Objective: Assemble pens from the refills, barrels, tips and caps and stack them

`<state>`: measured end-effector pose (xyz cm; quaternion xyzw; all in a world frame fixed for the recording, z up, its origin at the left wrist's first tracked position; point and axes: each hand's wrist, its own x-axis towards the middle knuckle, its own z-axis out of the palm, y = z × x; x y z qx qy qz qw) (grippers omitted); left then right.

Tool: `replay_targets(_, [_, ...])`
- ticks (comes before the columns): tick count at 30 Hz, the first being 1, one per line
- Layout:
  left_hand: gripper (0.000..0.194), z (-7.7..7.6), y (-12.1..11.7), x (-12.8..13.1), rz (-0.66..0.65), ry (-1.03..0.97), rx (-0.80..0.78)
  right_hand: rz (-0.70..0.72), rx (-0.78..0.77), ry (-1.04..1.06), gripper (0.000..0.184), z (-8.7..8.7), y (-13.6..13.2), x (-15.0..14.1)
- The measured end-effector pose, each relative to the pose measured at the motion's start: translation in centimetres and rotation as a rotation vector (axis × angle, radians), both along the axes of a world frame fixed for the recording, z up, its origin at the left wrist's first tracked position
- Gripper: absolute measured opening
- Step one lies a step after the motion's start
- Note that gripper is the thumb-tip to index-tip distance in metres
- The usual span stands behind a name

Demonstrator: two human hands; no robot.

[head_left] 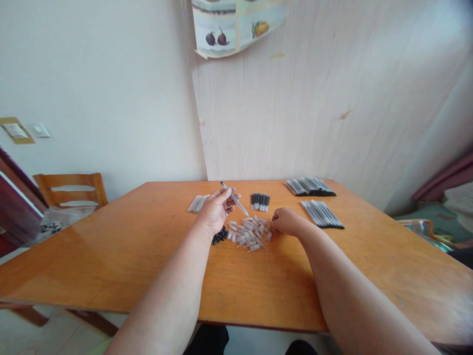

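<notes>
Between the thumb and fingers of my left hand (217,209) is a pen (239,203), slanted with its pale tip down to the right and its dark end up. Below that tip lies a loose heap of white translucent pen caps (251,234). My right hand (285,222) is at the heap's right edge, fingers curled down; what they hold, if anything, is hidden. A small pile of black plugs (220,235) sits left of the caps, partly behind my left wrist. Beyond the heap stands a row of dark-filled refills (260,201).
Clear pen barrels (197,203) lie behind my left hand. On the right, one row of pens (322,214) and a larger stack of pens (309,186) rest on the wooden table (148,256). A wooden chair (72,190) stands at the left, and the wall borders the far edge.
</notes>
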<state>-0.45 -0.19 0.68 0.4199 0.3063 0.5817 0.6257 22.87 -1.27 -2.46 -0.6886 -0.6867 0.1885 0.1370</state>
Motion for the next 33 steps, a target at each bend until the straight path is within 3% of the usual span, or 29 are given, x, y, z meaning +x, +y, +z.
replay_targets(7, [0.028,-0.1,0.1,0.1,0.004,0.004,0.008,0.039,-0.005,-0.066,0.011,-0.5,0.1,0.2])
replay_targets(13, [0.028,-0.1,0.2,0.0,0.016,0.006,0.004,-0.061,0.088,0.005,0.012,-0.4,0.7,0.5])
replay_targets(15, [0.027,-0.2,0.3,-0.1,0.02,0.002,0.005,-0.093,0.145,0.135,0.013,-0.1,0.6,0.2])
replay_targets(18, [0.024,-0.4,0.5,-0.2,0.035,-0.016,0.003,-0.115,0.194,0.497,0.017,0.5,0.1,-0.5])
replay_targets(22, [0.022,-0.4,0.6,-0.2,0.086,-0.059,-0.003,-0.107,0.126,1.109,0.003,1.2,-0.6,-1.7])
replay_targets(25, [0.021,-0.3,0.7,-0.1,0.121,-0.091,-0.001,-0.065,0.061,1.462,0.008,1.6,-1.0,-2.3])
replay_targets(28, [0.019,-0.3,0.8,-0.1,0.145,-0.118,0.001,-0.043,-0.01,1.588,0.007,1.7,-1.2,-2.8])
replay_targets(33, [0.018,-0.4,1.0,-0.2,0.178,-0.144,0.003,-0.052,-0.094,1.629,0.008,2.0,-1.6,-3.7])
